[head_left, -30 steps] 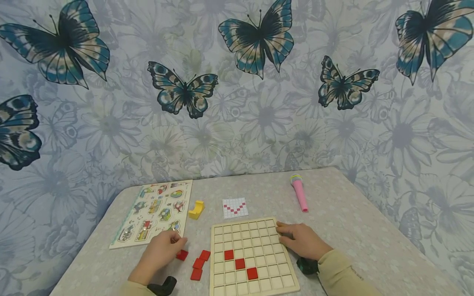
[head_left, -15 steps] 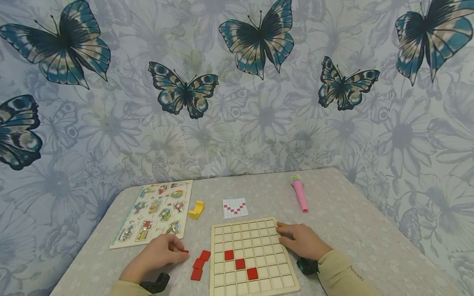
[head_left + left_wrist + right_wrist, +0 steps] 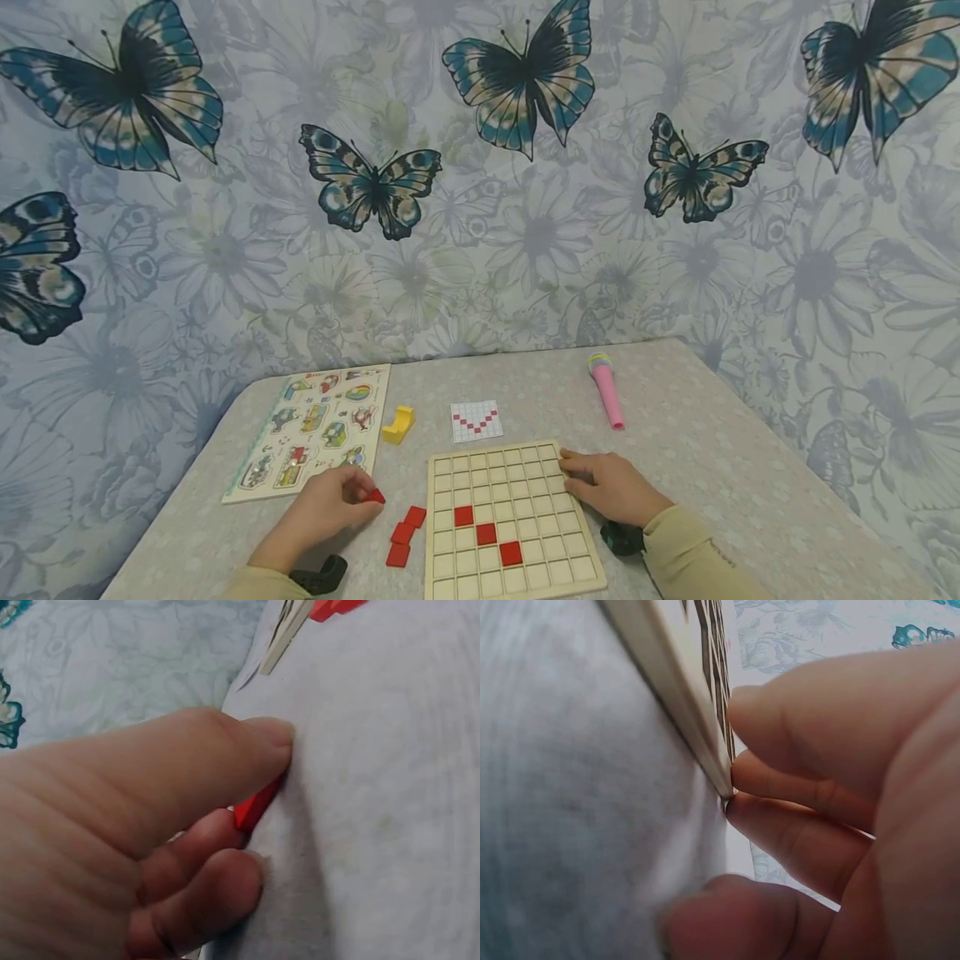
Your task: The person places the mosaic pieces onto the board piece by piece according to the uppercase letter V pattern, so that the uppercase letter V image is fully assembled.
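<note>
Between thumb and fingers, my left hand (image 3: 322, 507) pinches a red square tile (image 3: 375, 496) just left of the board; in the left wrist view only a sliver of this tile (image 3: 256, 806) shows past the thumb. Three loose red tiles (image 3: 402, 533) lie on the table between that hand and the wooden grid board (image 3: 536, 527). The board carries three red tiles (image 3: 486, 533) stepping diagonally down to the right. With fairly straight fingers, my right hand (image 3: 618, 492) touches the board's right edge near its far corner; the right wrist view shows fingertips against the board edge (image 3: 676, 690).
Behind the board lies a small card (image 3: 476, 422) with a red V-shaped grid pattern. A picture puzzle board (image 3: 315, 433) is at the left, a yellow curved block (image 3: 398, 425) beside it. A pink toy microphone (image 3: 607, 392) lies at the back right.
My left hand has taken hold of the red tile that lay left of the other loose tiles and lifted it slightly. The right hand and the board have stayed in place.
</note>
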{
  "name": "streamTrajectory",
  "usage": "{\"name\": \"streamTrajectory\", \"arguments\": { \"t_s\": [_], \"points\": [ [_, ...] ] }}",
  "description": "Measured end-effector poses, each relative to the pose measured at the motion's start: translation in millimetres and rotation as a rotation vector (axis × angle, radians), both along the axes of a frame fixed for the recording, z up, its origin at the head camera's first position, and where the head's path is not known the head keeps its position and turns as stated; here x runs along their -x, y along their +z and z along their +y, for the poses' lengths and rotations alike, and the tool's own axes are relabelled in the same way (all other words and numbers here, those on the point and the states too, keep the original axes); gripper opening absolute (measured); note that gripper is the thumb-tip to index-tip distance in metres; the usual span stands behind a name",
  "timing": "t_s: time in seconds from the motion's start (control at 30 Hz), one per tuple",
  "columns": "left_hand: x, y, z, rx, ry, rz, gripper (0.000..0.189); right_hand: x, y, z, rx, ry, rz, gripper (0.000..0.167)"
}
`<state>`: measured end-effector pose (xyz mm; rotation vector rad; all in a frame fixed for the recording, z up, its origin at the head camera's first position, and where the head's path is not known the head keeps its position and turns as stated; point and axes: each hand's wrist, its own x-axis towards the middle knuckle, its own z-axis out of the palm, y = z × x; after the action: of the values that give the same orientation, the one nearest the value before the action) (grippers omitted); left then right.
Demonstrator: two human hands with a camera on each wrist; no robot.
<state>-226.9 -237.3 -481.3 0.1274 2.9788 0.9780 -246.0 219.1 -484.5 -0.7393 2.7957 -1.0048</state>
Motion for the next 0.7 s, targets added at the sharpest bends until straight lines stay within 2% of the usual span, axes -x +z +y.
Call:
{"name": "streamTrajectory", "arguments": {
  "t_s": [0.2, 0.43, 0.7],
  "points": [
    [1.5, -3.9, 7.8, 0.002, -0.024, 0.049, 0.023, 1.3, 0.1, 0.2, -0.003, 0.011, -0.003, 0.045],
    [-6.0, 0.1, 29.7, -0.042, -0.115, 0.133, 0.021, 1.8, -0.8, 1.8, 0.003, 0.015, 0.009, 0.046],
    [-10.4, -7.0, 57.6, -0.125, -0.129, 0.208, 0.024, 2.2, -1.0, 2.3, 0.001, 0.013, 0.003, 0.046]
  ]
}}
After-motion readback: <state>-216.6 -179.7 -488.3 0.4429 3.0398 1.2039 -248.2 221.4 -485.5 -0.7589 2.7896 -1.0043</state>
